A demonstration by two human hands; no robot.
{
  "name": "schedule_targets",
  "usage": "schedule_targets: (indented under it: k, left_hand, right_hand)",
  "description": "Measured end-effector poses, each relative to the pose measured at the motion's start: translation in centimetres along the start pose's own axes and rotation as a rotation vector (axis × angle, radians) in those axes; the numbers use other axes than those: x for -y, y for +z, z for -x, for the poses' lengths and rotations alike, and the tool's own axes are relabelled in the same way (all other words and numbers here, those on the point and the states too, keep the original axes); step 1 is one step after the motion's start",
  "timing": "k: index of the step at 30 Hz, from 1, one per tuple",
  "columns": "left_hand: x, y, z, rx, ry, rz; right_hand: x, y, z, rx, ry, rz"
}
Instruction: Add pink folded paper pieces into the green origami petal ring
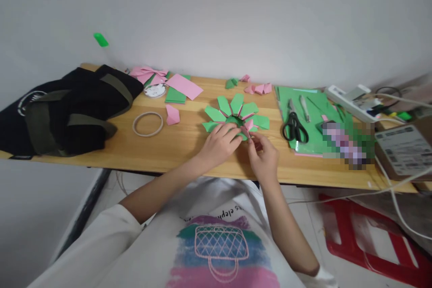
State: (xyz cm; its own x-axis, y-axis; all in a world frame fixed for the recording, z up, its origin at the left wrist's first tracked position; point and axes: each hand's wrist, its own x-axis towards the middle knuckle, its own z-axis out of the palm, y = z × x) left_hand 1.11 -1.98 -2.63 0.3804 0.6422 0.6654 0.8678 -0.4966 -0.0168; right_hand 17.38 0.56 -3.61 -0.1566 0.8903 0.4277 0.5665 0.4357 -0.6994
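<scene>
A folded paper flower (237, 102), with green petals and pink inner edges around a round middle, lies on the table before me. My left hand (220, 144) rests over its near side, fingers bent down onto the paper and hiding part of it. Close by, my right hand (263, 156) has thumb and fingers pinched on a small pink folded paper piece (248, 129) at the flower's near right edge. Another pink folded piece (173, 114) lies off to the left. Several small pink folded pieces (258, 88) and a green one (231, 83) are behind the flower.
Left of the flower are a tape ring (147, 124), pink paper (185, 86) and a black bag (67, 112). To the right, black scissors (294, 127) and a cutter (304, 108) lie on green paper (317, 137), near a power strip (351, 102) and cardboard box (388, 162).
</scene>
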Motion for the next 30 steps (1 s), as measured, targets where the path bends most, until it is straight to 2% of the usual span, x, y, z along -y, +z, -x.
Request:
schedule_targets:
  k: [6,8,14,19,25,30]
  left_hand:
    - [1.0,-2.4,0.4,0.227,-0.208,0.233]
    - [1.5,-3.3,0.9,0.206,-0.255,0.272]
    - [4.1,-6.4,4.4,-0.009,-0.439,0.265]
    - [6.7,-8.3,7.7,-0.072,-0.632,0.174]
    - [9.1,-8.4,9.1,-0.099,-0.812,0.044]
    - [11.0,-7.7,8.6,-0.014,-0.929,0.008]
  right_hand:
    - [0.1,-0.1,-0.2,0.019,0.037,-0.047]
    - [0.2,-0.3,-0.2,0.031,0.041,-0.060]
    - [0.4,-0.3,0.6,0.072,0.100,-0.085]
    - [0.9,0.5,1.5,0.148,0.167,-0.064]
    - [3.0,1.6,0.8,0.048,0.244,0.047]
    - [2.7,1.2,-1.3,-0.039,0.265,0.021]
